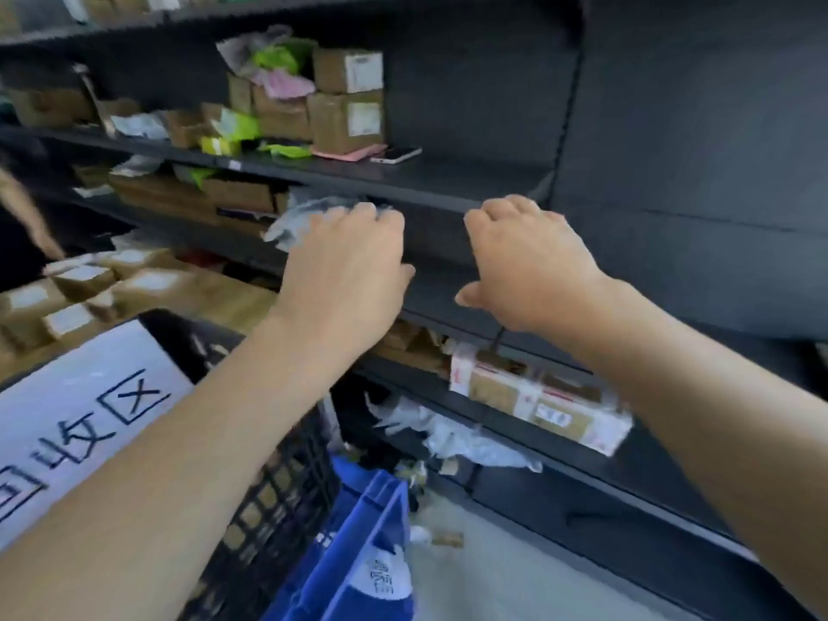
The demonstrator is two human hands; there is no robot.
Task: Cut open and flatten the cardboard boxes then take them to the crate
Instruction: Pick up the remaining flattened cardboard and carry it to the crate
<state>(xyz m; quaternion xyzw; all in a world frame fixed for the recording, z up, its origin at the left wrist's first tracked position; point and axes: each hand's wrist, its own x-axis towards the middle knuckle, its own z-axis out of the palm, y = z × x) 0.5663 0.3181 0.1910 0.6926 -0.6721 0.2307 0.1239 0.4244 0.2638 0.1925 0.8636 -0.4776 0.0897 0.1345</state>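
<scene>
Two hands above black crate point(278, 486), fingers curled; can't tell if left hand point(345, 271) or right hand point(528, 262) grips anything. Taped cardboard box point(551, 405) right of crate: I'd guess light, stiff, grab ends.

Soft, even indoor light casts faint shadows, motion blur smears the whole frame, worst on the boxes point(85, 284) at left, and wide-angle distortion bends the shelves point(448, 179).

Both arms reach to a dark metal shelf point(448, 183). The left hand point(345, 271) curls its fingers at a crumpled grey plastic bag point(302, 217), grip unclear; the right hand point(528, 262) is beside it, fingers curled out of sight. Below stand a black lattice crate point(278, 495) with a white sign point(80, 414) and a blue crate point(358, 531)
</scene>
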